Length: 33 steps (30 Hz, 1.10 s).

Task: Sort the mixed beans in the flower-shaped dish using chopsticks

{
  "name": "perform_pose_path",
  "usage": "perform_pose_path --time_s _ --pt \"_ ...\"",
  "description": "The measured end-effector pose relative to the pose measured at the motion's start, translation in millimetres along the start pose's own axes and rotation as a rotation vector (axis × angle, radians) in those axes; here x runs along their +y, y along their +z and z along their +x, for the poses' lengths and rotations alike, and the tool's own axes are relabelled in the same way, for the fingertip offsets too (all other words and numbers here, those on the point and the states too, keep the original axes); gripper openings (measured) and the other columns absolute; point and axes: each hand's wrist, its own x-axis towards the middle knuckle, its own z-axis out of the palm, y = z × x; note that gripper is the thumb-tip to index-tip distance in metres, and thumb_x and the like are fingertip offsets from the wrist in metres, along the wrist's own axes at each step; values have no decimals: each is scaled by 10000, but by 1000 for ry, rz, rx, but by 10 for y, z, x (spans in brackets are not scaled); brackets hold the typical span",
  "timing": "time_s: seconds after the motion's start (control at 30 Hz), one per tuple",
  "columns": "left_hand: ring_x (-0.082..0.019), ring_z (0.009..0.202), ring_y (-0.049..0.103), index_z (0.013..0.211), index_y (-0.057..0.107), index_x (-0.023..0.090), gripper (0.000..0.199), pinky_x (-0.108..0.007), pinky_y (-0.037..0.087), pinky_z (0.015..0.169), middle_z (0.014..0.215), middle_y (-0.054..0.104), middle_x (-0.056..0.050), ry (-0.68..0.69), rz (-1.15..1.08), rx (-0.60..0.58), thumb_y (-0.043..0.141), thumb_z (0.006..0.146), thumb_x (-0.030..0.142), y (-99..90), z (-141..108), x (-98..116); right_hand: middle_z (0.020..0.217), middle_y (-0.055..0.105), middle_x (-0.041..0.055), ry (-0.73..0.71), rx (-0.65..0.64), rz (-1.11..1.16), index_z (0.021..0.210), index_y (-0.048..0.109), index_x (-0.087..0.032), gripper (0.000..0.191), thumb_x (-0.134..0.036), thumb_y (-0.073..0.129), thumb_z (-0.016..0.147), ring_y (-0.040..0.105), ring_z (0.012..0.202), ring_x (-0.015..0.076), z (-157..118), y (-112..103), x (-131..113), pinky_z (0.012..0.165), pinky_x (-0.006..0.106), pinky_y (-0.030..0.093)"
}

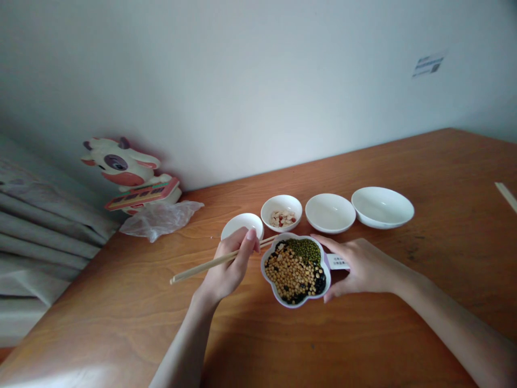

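Note:
My left hand [232,264] is closed on a pair of wooden chopsticks [205,265], whose tips reach the left rim of a flower-shaped dish [276,288]. Yellow beans, green beans and black beans fill the dish. My right hand [351,269] grips the dish at its right side, around a labelled handle. Behind them stands a row of white bowls: one [243,220] partly hidden by my left hand, one [283,201] holding pale flat pieces with some red bits, and two at the right [330,212], [382,206] with nothing visible inside.
A cow-shaped toy keyboard [141,186] and a crumpled clear plastic bag [161,220] are at the back left of the wooden table [323,345]. Grey curtain [32,258] hangs at the left. A light wooden stick [507,195] lies at the right edge. The wall stands behind.

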Motion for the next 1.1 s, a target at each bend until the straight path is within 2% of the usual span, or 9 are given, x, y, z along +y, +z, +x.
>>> perform_pose_path --time_s 0.17,0.4,0.73,0.83,1.1 --pt "-165 734 563 821 642 189 564 -293 440 712 773 646 -22 -35 40 -161 400 1187 543 -36 -22 60 1390 805 187 34 -14 -23 1748 403 -233 1361 -868 887 646 817 1142 453 0 16 14 944 511 653" --pt "-163 758 599 822 655 199 586 -279 467 723 792 668 -17 -110 -7 -218 376 1189 561 -27 -62 31 1365 814 199 44 -29 -36 1747 401 -198 1369 -879 873 657 821 1131 451 0 16 13 939 503 652" --pt "-182 776 615 838 668 200 628 -289 497 698 803 669 -37 -133 -61 -228 344 1176 618 12 -90 -16 1281 848 184 33 -20 -14 1745 409 -203 1356 -860 886 659 836 1063 437 0 7 13 874 486 656" --pt "-177 764 606 844 676 200 634 -286 489 679 809 665 -37 -146 -73 -213 354 1167 640 20 -90 -31 1324 832 194 37 -23 -14 1744 408 -200 1366 -875 878 653 832 1086 441 -4 10 21 888 488 656" --pt "-169 710 526 843 681 197 680 -284 462 662 759 578 -12 -284 -160 -190 363 1135 723 45 -85 19 1378 809 199 55 -45 -28 1745 392 -183 1379 -897 858 661 813 1155 455 10 13 11 920 495 648"
